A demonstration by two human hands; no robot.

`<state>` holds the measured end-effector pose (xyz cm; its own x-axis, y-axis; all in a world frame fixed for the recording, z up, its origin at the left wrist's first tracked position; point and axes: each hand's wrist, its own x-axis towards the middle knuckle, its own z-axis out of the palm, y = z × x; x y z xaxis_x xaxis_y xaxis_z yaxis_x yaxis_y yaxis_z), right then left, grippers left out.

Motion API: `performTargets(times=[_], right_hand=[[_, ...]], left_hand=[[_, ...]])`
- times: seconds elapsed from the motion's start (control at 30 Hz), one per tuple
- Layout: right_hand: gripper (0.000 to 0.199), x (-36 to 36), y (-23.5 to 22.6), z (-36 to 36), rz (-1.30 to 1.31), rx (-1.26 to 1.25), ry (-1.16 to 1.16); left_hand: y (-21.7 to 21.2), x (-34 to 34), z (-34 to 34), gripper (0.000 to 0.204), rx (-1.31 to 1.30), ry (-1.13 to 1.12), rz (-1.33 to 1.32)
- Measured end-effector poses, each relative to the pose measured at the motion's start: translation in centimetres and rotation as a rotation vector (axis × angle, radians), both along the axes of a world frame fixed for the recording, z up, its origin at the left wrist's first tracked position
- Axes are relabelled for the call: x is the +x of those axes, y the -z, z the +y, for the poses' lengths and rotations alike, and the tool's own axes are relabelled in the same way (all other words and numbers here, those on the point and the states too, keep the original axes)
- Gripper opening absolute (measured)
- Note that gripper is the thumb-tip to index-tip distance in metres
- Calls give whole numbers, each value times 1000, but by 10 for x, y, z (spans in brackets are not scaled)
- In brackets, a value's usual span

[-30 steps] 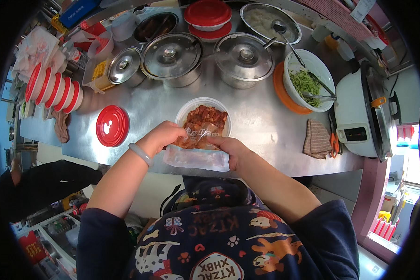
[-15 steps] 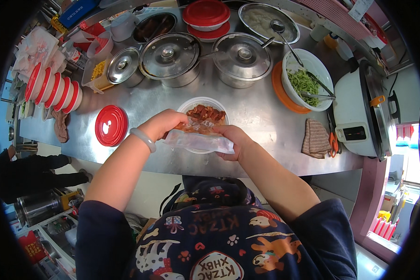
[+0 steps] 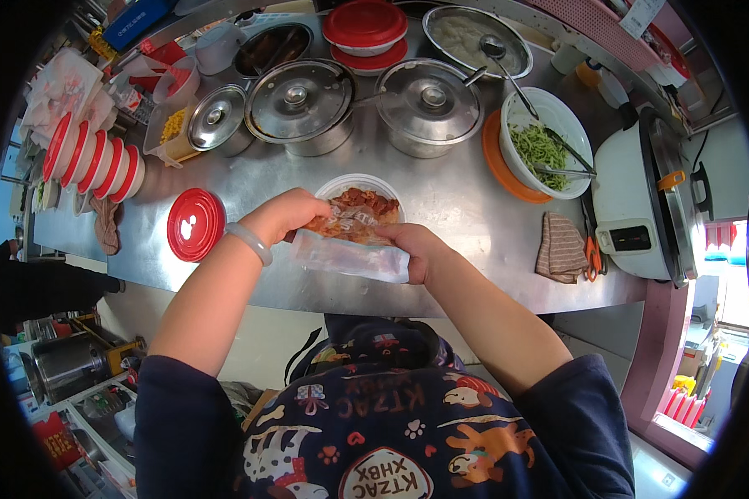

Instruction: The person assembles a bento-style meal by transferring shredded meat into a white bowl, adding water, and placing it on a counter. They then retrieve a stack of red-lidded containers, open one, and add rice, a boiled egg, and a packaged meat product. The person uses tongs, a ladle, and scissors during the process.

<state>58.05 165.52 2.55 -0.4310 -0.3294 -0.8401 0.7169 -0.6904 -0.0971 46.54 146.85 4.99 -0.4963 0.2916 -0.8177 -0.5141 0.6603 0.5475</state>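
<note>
Both hands pinch a clear printed plastic packet (image 3: pixel 349 256) over a white bowl (image 3: pixel 354 178) near the counter's front edge. My left hand (image 3: pixel 290 213), with a pale bangle at its wrist, grips the packet's left end. At the other end my right hand (image 3: pixel 414 249) has its thumb on top and its fingers partly hidden below. Reddish-brown chunks of food (image 3: pixel 366 199) show at the far side, partly behind the packet; whether some are still inside it I cannot tell. A red round lid (image 3: pixel 196 224) lies to the left of the bowl.
Lidded steel pots (image 3: pixel 300 98) stand behind the bowl. To the right are a white bowl of shredded greens (image 3: pixel 537 154), a striped cloth (image 3: pixel 562 248), orange-handled scissors (image 3: pixel 592 258) and a white cooker (image 3: pixel 637 208). Red-rimmed bowls (image 3: pixel 96 158) are stacked at far left.
The packet's near flap has spread wider and hangs a little lower toward me. Both hands keep their hold. A dark-clothed person at the far left has shifted further left.
</note>
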Motion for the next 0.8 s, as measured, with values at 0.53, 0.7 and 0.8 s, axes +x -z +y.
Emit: performTargets(times=[0.53, 0.7, 0.8], right_hand=[[32, 7, 5, -19, 50, 196, -36], [32, 12, 14, -19, 86, 58, 2], [34, 14, 15, -18, 81, 34, 39]], left_hand=[[24, 29, -16, 28, 190, -298, -98], [23, 34, -13, 25, 234, -339, -73], [20, 34, -14, 24, 246, -394, -52]])
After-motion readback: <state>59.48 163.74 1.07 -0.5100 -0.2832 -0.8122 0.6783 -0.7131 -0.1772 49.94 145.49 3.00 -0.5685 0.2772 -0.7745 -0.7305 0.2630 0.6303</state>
